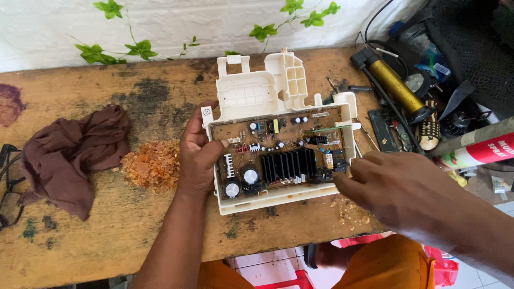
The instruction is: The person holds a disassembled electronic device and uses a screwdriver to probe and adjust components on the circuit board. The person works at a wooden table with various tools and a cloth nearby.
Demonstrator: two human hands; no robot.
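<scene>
**Scraping at a board in its cream housing**

Steadiness is mattering most here: the left hand [199, 155] is clamping the left edge of the cream plastic housing [251, 91], its grip closed over the rim with the thumb lying on the brown circuit board [278, 152] seated inside. The housing is lying flat on the worn wooden table [80, 251], near its front edge. The right hand [399, 187] is pinching a small tool, mostly hidden by the fingers, against the board's right edge beside the black finned heat sink [289, 165]. Short, shallow strokes seem wise, keeping off the round capacitors [241, 182].

Amber crumbs [152, 166] are lying left of the housing, a brown rag [72, 155] further left. Tools, a brass-coloured cylinder [393, 85] and a spray can [476, 152] are crowding the right side, close to the working elbow.
</scene>
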